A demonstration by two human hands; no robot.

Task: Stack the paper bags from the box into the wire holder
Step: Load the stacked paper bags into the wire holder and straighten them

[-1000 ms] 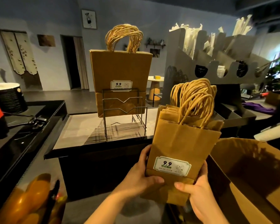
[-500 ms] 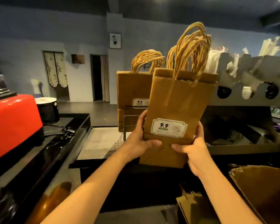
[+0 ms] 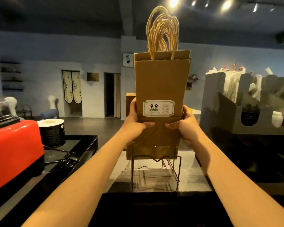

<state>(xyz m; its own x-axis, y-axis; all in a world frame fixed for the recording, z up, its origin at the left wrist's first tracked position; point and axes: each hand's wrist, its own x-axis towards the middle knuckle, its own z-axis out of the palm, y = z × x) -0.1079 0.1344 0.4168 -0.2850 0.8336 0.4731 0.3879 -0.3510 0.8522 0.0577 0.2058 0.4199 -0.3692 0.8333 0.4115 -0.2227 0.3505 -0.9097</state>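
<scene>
Brown paper bags, upright above the wire holder on the counter, are gripped low by left hand and right hand, fingers curled round; the stack behind is mostly hidden.

The table has a pale, faintly striped top with a dark front edge. The wire holder stands upright near its middle, with brown paper bags standing in its rear part. Just left, a black raised surface carries a red machine, a black white-topped drum and a cable.
</scene>
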